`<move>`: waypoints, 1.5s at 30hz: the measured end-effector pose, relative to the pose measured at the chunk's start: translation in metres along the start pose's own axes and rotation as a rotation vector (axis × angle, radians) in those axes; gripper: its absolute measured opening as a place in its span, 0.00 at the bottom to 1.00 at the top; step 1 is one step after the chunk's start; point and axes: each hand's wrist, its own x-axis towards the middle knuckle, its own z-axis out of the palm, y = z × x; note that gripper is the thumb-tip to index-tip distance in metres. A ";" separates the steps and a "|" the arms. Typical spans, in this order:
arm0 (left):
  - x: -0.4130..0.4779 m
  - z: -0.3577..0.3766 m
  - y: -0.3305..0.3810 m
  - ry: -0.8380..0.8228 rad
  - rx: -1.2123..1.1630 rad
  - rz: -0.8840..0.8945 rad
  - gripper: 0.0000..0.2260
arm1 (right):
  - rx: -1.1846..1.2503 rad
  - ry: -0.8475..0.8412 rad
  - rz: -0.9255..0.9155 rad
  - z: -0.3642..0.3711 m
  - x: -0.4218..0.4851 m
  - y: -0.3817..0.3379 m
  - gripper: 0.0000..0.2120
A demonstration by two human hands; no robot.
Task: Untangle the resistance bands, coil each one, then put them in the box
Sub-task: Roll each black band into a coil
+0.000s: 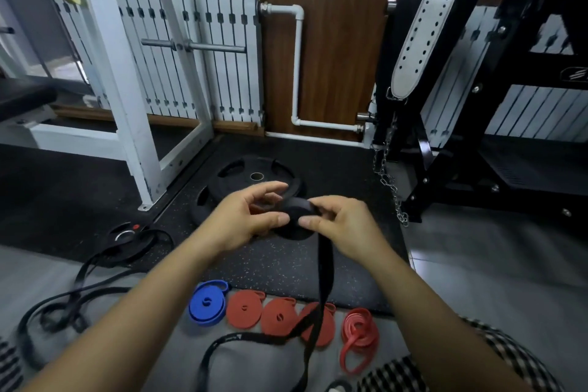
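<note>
Above the floor, at twelve o'clock from the finished coils [280, 317], both hands pinch the black band [297, 212]: left hand [246, 219], right hand [342, 226]. Soft, floppy; best gripped at the roll's rim.

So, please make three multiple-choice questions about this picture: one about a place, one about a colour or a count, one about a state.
1. Where does the blue coil lie?
A. at the left end of the row of coils
B. on the weight plate
C. in a box

2. How many coiled bands are in the row on the floor?
A. two
B. five
C. eight

3. In what state is the black band in the hands?
A. fully coiled
B. partly coiled, its tail hanging down
C. lying flat, untouched

Answers:
1. A, with the red coils to its right.
2. B: one blue and four red.
3. B: the left hand and the right hand hold a coil, and a strap runs down across the row.
</note>
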 end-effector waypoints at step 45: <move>0.037 -0.018 -0.037 0.059 -0.796 -0.170 0.15 | 0.635 0.033 0.238 0.020 0.040 -0.005 0.09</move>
